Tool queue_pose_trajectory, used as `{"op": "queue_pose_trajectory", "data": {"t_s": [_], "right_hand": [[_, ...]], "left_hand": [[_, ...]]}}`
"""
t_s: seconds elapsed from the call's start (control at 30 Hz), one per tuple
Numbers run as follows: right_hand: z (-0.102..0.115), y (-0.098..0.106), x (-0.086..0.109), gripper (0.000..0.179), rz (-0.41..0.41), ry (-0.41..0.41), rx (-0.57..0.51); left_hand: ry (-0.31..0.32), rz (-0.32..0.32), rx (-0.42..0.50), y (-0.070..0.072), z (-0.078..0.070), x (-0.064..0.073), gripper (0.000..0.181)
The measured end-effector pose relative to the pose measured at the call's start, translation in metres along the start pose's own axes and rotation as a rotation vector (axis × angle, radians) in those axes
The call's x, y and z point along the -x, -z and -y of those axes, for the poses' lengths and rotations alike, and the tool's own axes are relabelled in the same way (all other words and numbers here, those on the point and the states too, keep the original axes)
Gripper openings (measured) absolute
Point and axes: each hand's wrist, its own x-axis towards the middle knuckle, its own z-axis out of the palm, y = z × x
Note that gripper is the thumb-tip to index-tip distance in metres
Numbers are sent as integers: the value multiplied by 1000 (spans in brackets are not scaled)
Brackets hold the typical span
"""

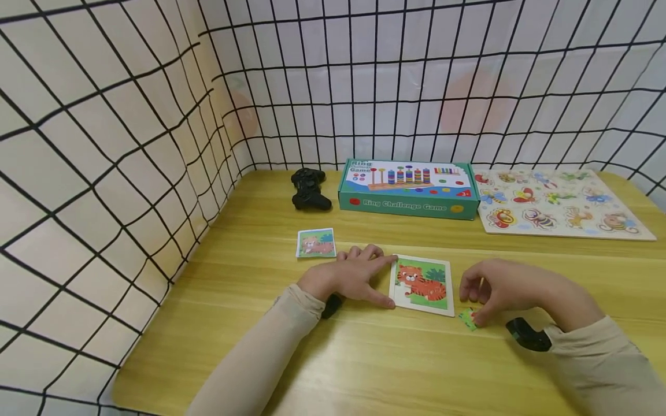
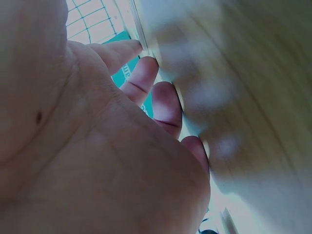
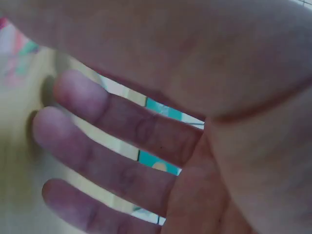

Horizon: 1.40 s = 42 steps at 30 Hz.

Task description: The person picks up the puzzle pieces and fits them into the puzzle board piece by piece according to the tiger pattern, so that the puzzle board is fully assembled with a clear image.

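A square tiger puzzle (image 1: 422, 286) in a pale wooden frame lies on the table between the hands; a bare pale patch shows at its lower left. My left hand (image 1: 359, 276) rests beside it with fingers spread, forefinger at the frame's upper left corner and thumb at the lower left. Right of the frame, a small green puzzle piece (image 1: 468, 319) with a touch of red lies on the table. My right hand (image 1: 507, 289) is over that spot, its thumb touching the piece and its other fingers loosely bent. In the right wrist view the piece is blurred beyond the thumb.
A tiger picture card (image 1: 316, 242) lies left of the puzzle. Behind stand a black game controller (image 1: 309, 189), a green Ring Challenge Game box (image 1: 408, 189) and a wooden insect puzzle board (image 1: 562, 203). Black wire mesh (image 1: 156, 115) encloses the table's back and left.
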Motion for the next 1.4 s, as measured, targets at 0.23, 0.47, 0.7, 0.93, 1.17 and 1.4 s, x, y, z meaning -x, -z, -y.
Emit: {"op": "queue_pose_trajectory", "data": {"t_s": [0.23, 0.47, 0.7, 0.93, 1.17, 1.4], "right_hand": [[-11, -12, 8, 32, -48, 85, -23], [-13, -18, 9, 24, -95, 131, 13], [-14, -20, 14, 20, -128, 169, 40], [-9, -19, 20, 21, -200, 138, 13], [2, -15, 16, 20, -324, 224, 41], [24, -15, 1, 18, -348, 221, 58]], "left_hand": [[6, 8, -7, 3, 3, 1, 97], [16, 2, 3, 2, 9, 0, 98], [13, 7, -12, 4, 7, -4, 98], [3, 6, -24, 7, 3, -6, 98], [1, 5, -29, 6, 1, -5, 99], [6, 2, -29, 4, -2, 0, 99]]}}
